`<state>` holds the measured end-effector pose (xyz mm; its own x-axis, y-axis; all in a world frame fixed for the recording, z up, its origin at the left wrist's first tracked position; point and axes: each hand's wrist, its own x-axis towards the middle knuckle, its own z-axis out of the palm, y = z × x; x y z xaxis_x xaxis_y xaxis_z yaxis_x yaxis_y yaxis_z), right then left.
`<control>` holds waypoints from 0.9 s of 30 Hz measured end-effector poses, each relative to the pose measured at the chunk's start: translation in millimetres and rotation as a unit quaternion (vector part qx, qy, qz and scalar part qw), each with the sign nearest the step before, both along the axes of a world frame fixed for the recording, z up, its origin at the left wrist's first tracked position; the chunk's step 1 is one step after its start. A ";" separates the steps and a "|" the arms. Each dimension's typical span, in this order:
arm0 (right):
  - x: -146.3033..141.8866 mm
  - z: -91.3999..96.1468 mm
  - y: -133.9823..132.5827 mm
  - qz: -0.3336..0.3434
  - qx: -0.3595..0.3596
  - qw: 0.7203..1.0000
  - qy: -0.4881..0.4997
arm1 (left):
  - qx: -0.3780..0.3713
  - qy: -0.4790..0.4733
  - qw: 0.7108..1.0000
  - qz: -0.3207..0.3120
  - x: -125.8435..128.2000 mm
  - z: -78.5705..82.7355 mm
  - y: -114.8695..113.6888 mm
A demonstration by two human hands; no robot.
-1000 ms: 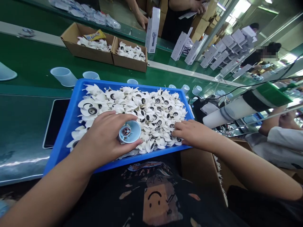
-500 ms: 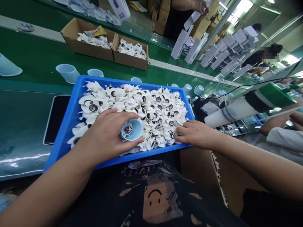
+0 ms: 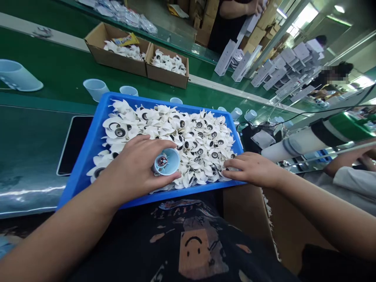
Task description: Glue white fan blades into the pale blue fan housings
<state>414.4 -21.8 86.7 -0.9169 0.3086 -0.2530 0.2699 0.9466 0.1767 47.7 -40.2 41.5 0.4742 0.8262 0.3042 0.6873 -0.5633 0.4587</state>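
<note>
My left hand (image 3: 143, 164) is wrapped round a light blue cup-shaped housing (image 3: 173, 160), its open end facing me. Inside the housing a small motor with a reddish-brown centre shows between thin ribs. Beneath it, a blue tray (image 3: 79, 152) is heaped with white fan blades (image 3: 188, 125) with dark round hubs. At the tray's front right corner, my right hand (image 3: 249, 168) has its fingers curled down among the blades. A white fan blade (image 3: 233, 169) shows partly between its thumb and fingers; the rest is hidden.
Two cardboard boxes (image 3: 117, 60) of blades stand on the green belt beyond the tray. Several blue housings (image 3: 95, 89) stand there too. A dark flat device (image 3: 76, 143) lies left. A white tube with a green end (image 3: 299, 141) juts in from the right, near people.
The view has shifted slightly, so the belt and tray appear further right. My right hand has moved a little right along the blades. A white box at the top has left view.
</note>
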 end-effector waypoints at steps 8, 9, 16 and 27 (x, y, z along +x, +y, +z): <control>-5.0 15.4 -1.7 -0.033 -0.006 0.996 0.078 | 0.014 -0.030 0.999 -0.008 -1.7 -9.4 -4.7; -8.0 17.5 -1.4 -0.032 -0.003 0.995 0.092 | 0.014 -0.036 0.999 -0.008 -1.5 -9.6 -6.4; -45.1 46.0 22.6 -0.006 0.107 0.970 0.219 | -0.040 -0.089 0.995 -0.006 5.1 -5.3 -13.1; -160.1 89.5 117.7 0.093 0.126 0.886 0.436 | 0.033 -0.151 0.987 0.053 -20.2 1.0 -14.8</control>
